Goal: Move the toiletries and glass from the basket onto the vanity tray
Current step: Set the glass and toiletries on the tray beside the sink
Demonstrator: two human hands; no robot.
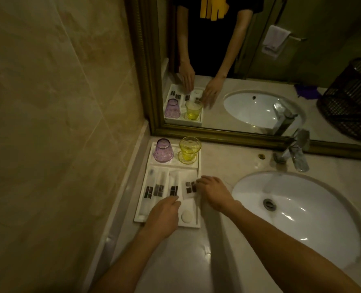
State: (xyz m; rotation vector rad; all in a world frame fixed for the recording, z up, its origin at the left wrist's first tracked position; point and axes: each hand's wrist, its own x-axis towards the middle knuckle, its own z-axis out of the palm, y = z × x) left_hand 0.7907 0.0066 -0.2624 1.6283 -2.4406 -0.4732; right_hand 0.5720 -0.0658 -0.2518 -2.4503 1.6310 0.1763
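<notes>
While both hands work over the tray (141, 216), most of the job looks done: the purple glass (163, 150) sits upside down and the yellow glass (189, 150) upright in the far section, well beyond the fingers. Three wrapped sachets (158, 188) lie side by side just past the left hand (161, 218). A fourth packet (189, 188) lies under the right hand's fingertips (199, 182), at the tray's right edge. A soap (186, 216) rests in the near section, between the two wrists.

Right hand (214, 192): fingers curled narrow, tips on the packet; pinching or just pressing, can't tell. Left hand: fingers loosely bent, tips touching the third sachet's near end, nothing visibly held.

Risks, my guess:
- Packet sits half over the tray lip; a nudge outward could slide it onto the bench (217, 161), toward the sink (297, 212).
- Slick wrappers; a left-hand push could shove the neighbours askew or overlapping.
- Reaching forward from here, a sleeve-free wrist could still clip the yellow glass, which is tall, stemmed-looking, tippy.
- Dim light hides edges, so alignment errors are likely.

Basket appears only in the mirror (238, 60); contents not visible.
</notes>
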